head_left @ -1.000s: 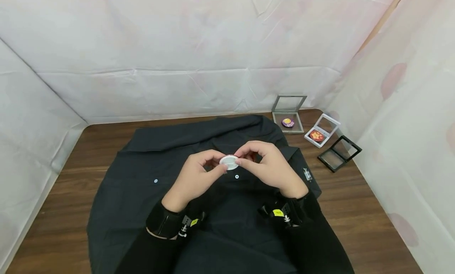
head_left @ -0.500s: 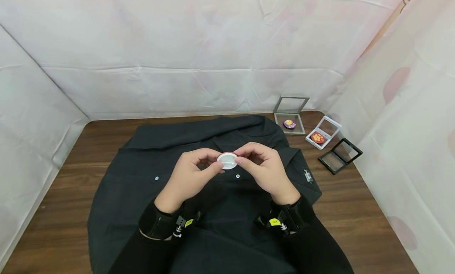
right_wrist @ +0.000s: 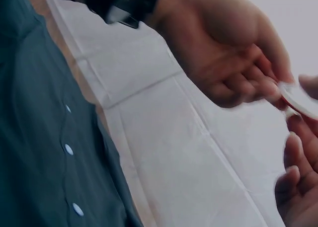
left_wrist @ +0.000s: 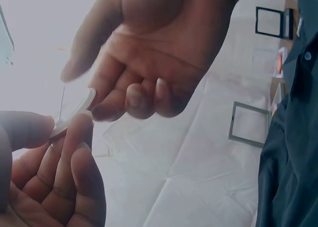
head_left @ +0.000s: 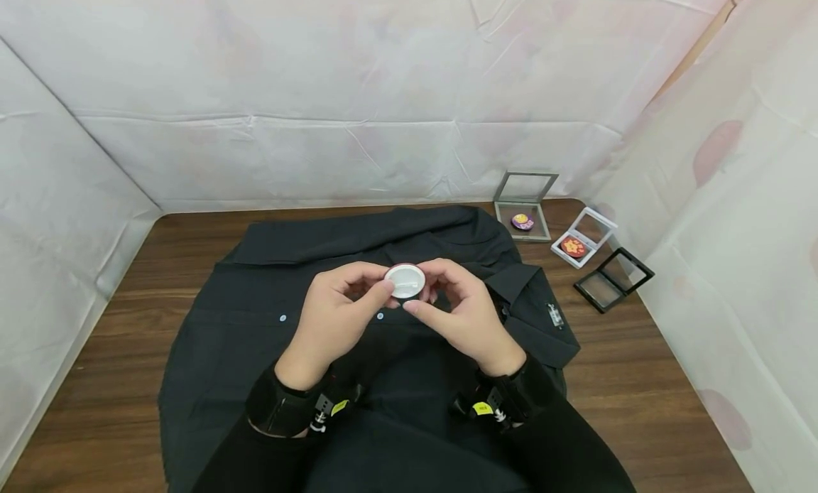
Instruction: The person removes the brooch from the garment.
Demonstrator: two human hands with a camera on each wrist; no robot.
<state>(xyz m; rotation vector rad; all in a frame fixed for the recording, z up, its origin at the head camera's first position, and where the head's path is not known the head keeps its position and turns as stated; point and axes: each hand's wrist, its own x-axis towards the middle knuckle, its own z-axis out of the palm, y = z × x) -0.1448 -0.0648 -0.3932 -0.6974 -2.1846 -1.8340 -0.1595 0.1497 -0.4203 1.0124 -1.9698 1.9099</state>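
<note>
A round pin badge [head_left: 405,281], white-backed with a red rim, is between both hands above a dark shirt [head_left: 224,365], its back towards the head camera. My left hand [head_left: 332,315] pinches its left edge between thumb and fingers. My right hand [head_left: 463,312] touches the right rim with curled fingers, its thumb apart from the badge just below it. In the left wrist view a thin needle [left_wrist: 62,100] stands up from the badge's back, its tip close to the right thumb. Whether the thumb touches it I cannot tell.
At the right stand three open cases: a grey one [head_left: 520,234] with a purple-yellow badge [head_left: 522,221], a white one [head_left: 577,260] with a red-orange badge [head_left: 573,247], and a black one [head_left: 597,307]. A small silvery piece [head_left: 554,315] lies on the shirt's right side. White curtains surround the wooden table [head_left: 121,351].
The badge has tilted up to show more of its back and moved slightly left. The right thumb has come off the badge and dropped below it. The left hand keeps its pinch.
</note>
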